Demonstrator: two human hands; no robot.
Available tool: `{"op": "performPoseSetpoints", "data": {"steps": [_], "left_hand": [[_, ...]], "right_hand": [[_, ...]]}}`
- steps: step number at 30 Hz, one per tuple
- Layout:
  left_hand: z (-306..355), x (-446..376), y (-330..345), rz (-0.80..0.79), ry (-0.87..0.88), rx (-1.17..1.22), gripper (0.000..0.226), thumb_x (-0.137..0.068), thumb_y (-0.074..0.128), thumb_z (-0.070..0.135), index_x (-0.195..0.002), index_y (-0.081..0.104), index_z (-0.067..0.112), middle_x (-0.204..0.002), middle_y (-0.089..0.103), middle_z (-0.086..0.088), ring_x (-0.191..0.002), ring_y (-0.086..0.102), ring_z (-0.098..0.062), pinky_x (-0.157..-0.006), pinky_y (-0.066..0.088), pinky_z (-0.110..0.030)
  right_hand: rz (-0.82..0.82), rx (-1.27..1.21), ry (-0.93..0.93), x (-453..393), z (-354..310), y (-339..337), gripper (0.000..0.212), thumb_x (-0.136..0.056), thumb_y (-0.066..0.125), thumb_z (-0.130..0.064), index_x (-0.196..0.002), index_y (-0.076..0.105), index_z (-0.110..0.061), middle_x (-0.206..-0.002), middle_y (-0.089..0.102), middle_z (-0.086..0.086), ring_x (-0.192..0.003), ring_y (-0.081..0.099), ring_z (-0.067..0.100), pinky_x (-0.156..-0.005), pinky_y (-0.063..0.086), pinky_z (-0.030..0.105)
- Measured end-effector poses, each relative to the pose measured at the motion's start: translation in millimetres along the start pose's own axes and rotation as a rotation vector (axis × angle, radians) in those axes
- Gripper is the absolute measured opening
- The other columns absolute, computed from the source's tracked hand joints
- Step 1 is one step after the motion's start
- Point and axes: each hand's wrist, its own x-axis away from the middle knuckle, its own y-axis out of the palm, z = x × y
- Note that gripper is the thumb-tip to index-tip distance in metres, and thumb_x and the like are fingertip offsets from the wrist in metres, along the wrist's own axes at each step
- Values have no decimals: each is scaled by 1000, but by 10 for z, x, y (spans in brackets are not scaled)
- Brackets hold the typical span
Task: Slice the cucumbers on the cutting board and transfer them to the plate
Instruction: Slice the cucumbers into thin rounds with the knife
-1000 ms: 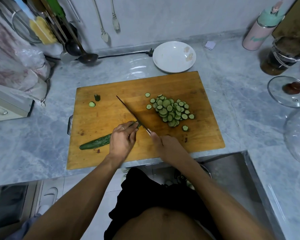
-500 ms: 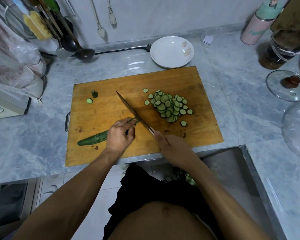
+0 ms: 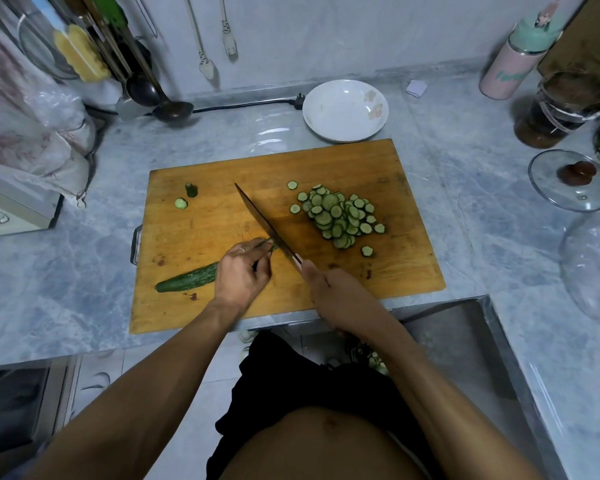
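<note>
Grey marbled counter (image 3: 465, 174) fills the scene, with a wooden cutting board (image 3: 361, 161) lying across its middle and a steel sink (image 3: 465, 348) at the near right. A white plate (image 3: 340, 105) sits just beyond the board's far edge, holding no slices.

On the board's near left lies a cucumber (image 3: 187, 280), its dark tip pointing left. The left hand (image 3: 241, 273) rests over its right part, fingers curled down onto it and fingertips (image 3: 262, 244) bunched at the cut end, right beside the blade. A ring shows on one finger.

The right hand (image 3: 333, 292) grips the handle of a knife (image 3: 265, 225); the handle itself is almost wholly hidden in the fist. The blade runs diagonally away and to the left, its heel down at the cucumber's cut end, touching or just beside the left fingertips, its point raised over bare board.

A heap of cucumber slices (image 3: 340, 216) lies to the right of the blade, well apart from both hands, with a few strays around its edge. Near the board's far left corner sit a stem end (image 3: 190, 190) and one lone slice (image 3: 181, 203).

A glass lid (image 3: 568, 188) rests on the counter at right.
</note>
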Motion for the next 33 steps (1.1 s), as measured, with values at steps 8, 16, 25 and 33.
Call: {"op": "performPoseSetpoints", "data": {"steps": [8,16,25,33], "left_hand": [[20,-2,-19,13,2,-3,27,-79,67,2,-103,76,9,-108,72,-10,-101,66,-25,-91,51,-32],[-36,5,-70,-15,45,28,28,-84,69,5,-110,74,12,-113,70,-7,-106,65,-20,-97,48,-27],[-29,9,-59,1,22,35,24,-84,69,7,-107,75,12,-112,71,-8,-104,66,-20,-97,46,-22],[-12,17,-32,10,-21,48,24,-85,67,8,-108,75,12,-113,71,-7,-107,65,-20,-98,42,-19]], "right_hand": [[14,161,-22,-206,-3,226,58,-107,17,-45,-63,44,-18,-69,52,5,-78,52,24,-70,32,29],[85,151,53,-208,104,45,66,-103,16,-56,-65,52,-15,-71,57,5,-73,54,21,-72,38,30],[54,141,-6,-62,126,-35,63,-102,22,-57,-60,46,-16,-62,51,2,-61,50,15,-55,33,27],[48,128,-43,29,78,34,63,-101,22,-57,-60,45,-16,-60,49,0,-57,47,10,-53,30,25]]}}
